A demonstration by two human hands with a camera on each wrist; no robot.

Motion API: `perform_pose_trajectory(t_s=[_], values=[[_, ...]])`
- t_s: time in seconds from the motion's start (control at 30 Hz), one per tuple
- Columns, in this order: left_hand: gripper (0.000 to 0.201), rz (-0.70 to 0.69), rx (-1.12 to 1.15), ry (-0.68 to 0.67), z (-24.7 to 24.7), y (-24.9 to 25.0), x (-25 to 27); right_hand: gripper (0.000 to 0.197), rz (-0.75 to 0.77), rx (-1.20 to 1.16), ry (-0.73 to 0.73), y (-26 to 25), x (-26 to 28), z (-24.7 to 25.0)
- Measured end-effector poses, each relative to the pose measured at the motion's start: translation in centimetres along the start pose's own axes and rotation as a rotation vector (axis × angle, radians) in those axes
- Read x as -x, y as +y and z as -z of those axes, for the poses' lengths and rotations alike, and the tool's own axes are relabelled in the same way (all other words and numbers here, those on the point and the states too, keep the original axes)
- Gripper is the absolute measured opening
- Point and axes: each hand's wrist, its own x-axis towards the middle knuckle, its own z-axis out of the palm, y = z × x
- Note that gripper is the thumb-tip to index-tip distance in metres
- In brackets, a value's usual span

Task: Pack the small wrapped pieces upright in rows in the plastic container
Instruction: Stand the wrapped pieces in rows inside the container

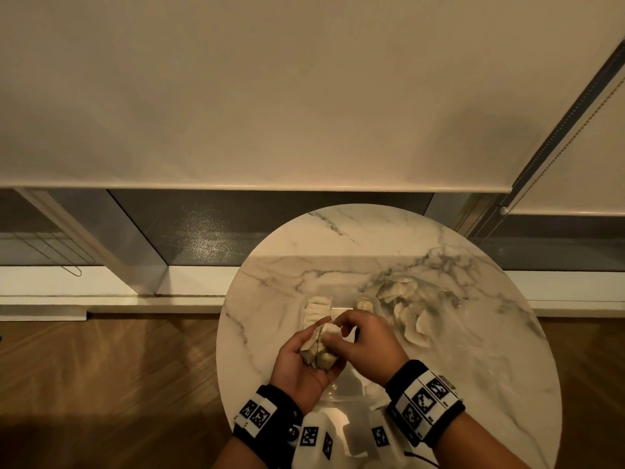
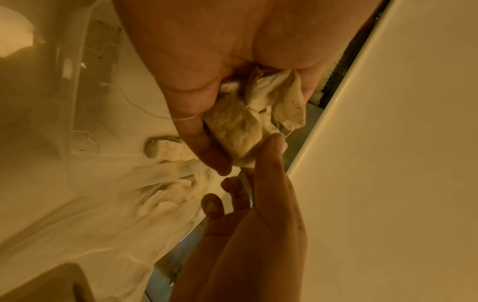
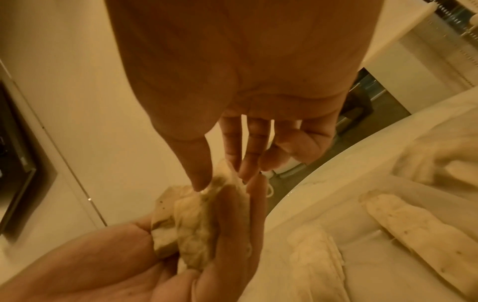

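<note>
- round marble surface (image 1: 439, 350), window blind (image 1: 236, 96) behind
- clear plastic container (image 1: 341, 389) under both hands, one row of pieces (image 1: 318, 311) standing at far end
- left hand (image 1: 304, 363) cupped around small wrapped pieces (image 1: 321, 350)
- right hand (image 1: 363, 343) pinching the top one

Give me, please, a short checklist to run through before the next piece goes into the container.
1. Left hand holds pieces: ok.
2. Right hand pinches just one piece: cannot tell; its fingertips touch the bundle's top.
3. Container below both hands: ok.
4. Row already packed stands upright: ok.
5. Free space beside that row: cannot tell, hands cover it.
6. Loose pile still on the table: ok.
</note>
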Motion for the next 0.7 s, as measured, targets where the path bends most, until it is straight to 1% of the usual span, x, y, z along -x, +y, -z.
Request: perform_pose_trajectory(t_s=[0.1, 0.13, 0.2, 0.3, 0.43, 0.57, 0.7], values=[[0.037, 0.008, -0.010, -0.012, 0.1, -0.2, 0.3, 0.008, -0.004, -0.050, -0.008, 0.0, -0.1, -0.3], [0.034, 0.008, -0.004, -0.018, 0.2, -0.3, 0.3, 0.006, -0.013, -0.077, -0.013, 0.0, -0.1, -0.3], [0.030, 0.010, 0.028, -0.032, 0.4, -0.2, 0.5, 0.009, -0.044, -0.162, -0.015, 0.0, 0.0, -0.1], [0.032, 0.032, 0.072, -0.065, 0.5, -0.1, 0.7, 0.014, -0.082, -0.310, 0.006, 0.1, 0.0, 0.3], [0.041, 0.047, -0.069, -0.012, 0.7, -0.2, 0.7, 0.015, -0.183, -0.522, 0.013, 0.1, -0.2, 0.5], [0.055, 0.093, -0.066, 0.001, 1.0, -0.4, 0.3, 0.012, -0.186, -0.571, 0.034, 0.0, -0.2, 0.9], [0.051, 0.103, -0.050, -0.006, 1.4, -0.6, 0.0, 0.011, -0.233, -0.627, 0.048, -0.1, -0.2, 1.3]])
